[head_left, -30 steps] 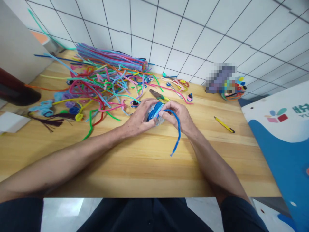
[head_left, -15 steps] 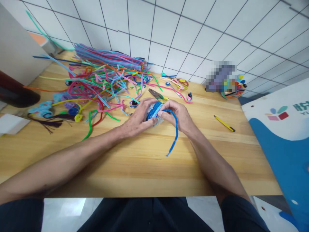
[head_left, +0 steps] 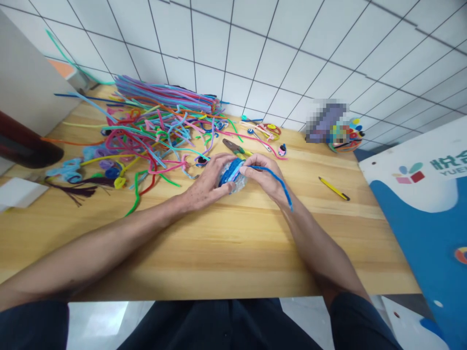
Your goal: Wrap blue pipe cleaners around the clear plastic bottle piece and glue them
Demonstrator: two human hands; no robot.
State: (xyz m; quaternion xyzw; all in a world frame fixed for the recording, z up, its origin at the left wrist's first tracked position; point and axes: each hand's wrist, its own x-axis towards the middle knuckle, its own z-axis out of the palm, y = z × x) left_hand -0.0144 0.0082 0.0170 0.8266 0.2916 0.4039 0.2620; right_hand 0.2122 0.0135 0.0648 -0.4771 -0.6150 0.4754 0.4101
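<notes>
Between my hands, above the wooden table, is a clear, crinkled bundle (head_left: pixel 240 184) wound with blue and light-blue pipe cleaners. My left hand (head_left: pixel 210 183) is closed round its left side, the thumb lying across the front. On the other side my right hand (head_left: pixel 263 174) pinches a dark blue pipe cleaner (head_left: pixel 274 178) at the bundle's edge. The loose end of that pipe cleaner trails right and down over my right wrist. Fingers hide the back of the bundle. Pliers (head_left: pixel 235 147) with green and yellow handles lie just behind my hands.
Tangled coloured pipe cleaners (head_left: pixel 146 138) and a thick bunch of them (head_left: pixel 168 95) cover the table's back left. A yellow craft knife (head_left: pixel 333 188) lies at the right. A bowl of small coloured pieces (head_left: pixel 346 141) stands against the tiled wall (head_left: pixel 211 53). A white block (head_left: pixel 22 193) sits far left.
The loose end of the blue pipe cleaner has swung from hanging over the table to the right, across my right wrist. Both hands keep their hold, and the view has shifted slightly.
</notes>
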